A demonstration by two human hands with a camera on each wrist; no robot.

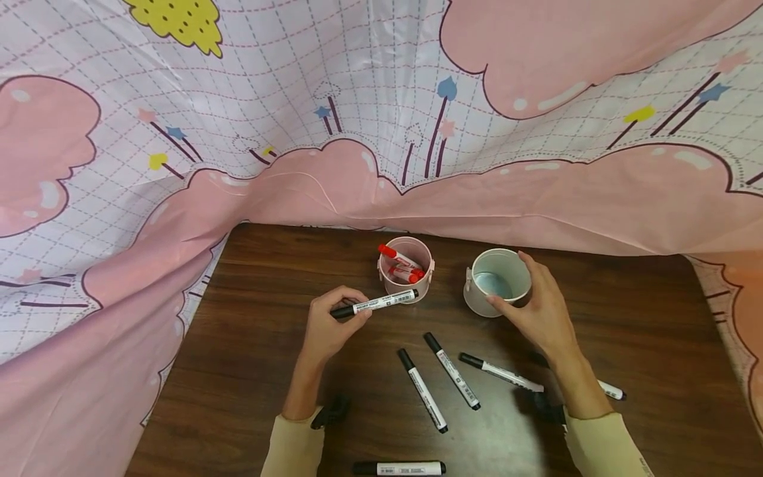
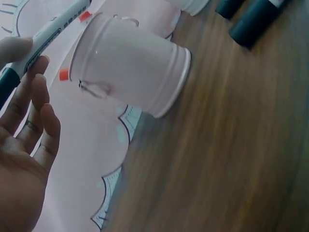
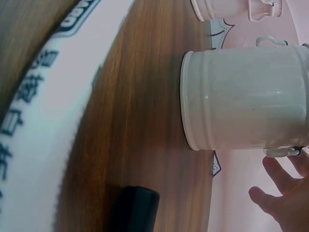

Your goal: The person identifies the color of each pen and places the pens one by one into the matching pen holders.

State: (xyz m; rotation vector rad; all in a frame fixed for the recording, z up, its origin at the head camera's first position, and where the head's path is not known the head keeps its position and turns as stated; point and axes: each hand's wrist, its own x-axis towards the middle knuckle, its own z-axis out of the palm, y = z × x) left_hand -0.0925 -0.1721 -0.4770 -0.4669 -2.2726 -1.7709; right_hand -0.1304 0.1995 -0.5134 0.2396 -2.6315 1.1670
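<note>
My left hand (image 1: pixel 356 307) pinches a white marker with a black cap (image 1: pixel 384 302) and holds it level just in front of a pink cup (image 1: pixel 406 286). That cup holds red-capped markers (image 1: pixel 401 264). In the left wrist view the marker (image 2: pixel 53 34) lies between thumb and forefinger, with the pink cup (image 2: pixel 130 72) just beyond it. My right hand (image 1: pixel 517 286) is curved about a pale white cup (image 1: pixel 484 299), thumb at its front and fingers by its right rim. The right wrist view shows that cup (image 3: pixel 246 96) with fingertips (image 3: pixel 277 174) just off its handle.
Several black-capped markers (image 1: pixel 451 370) lie loose on the brown wooden table (image 1: pixel 250 371) between my forearms, one (image 1: pixel 398 468) at the near edge. A pink patterned sheet (image 1: pixel 357 99) hangs behind and drapes over both sides of the table.
</note>
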